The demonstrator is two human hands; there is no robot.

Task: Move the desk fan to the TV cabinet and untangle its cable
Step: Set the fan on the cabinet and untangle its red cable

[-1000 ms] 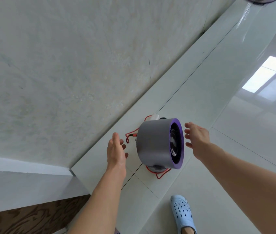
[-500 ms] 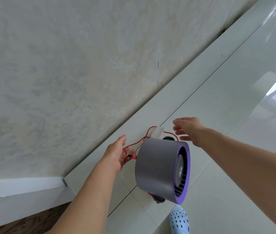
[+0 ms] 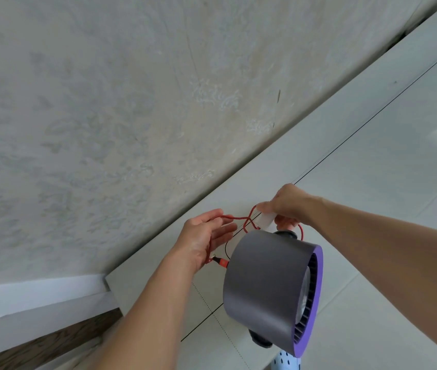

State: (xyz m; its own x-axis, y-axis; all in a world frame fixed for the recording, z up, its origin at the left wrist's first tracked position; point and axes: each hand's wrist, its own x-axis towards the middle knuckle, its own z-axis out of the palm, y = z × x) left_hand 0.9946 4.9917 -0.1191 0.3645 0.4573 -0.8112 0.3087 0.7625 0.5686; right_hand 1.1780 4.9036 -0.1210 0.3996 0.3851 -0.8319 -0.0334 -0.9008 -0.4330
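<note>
We see the fan (image 3: 265,287) at the lower centre of the frame, right of the middle, over the white top of the cabinet (image 3: 372,169). Its body is a short, wide drum in matt grey, lying on its side with the open face turned to the lower right. A purple ring edges that face, and purple slats run inward from the ring towards a pale hub. A black knob sits at the upper side of the drum and another at the lower side. We cannot see what the fan rests on, since the drum hides it.

The red cable (image 3: 234,217) is thin and braided and loops loosely just above and left of the fan. One end carries an orange connector (image 3: 222,262) that points at the grey shell.

Our left hand (image 3: 204,241) is just left of the fan, palm towards it. Its fingers are stretched out almost straight, and the cable runs across the fingers and down the palm. Our right hand (image 3: 289,206) is above the fan with its fingers curled, and it pinches the white plug (image 3: 266,219) at the cable's other end.

The mottled grey wall (image 3: 105,102) fills the upper left. A pale blue shoe (image 3: 287,363) shows at the bottom edge, below the fan.
</note>
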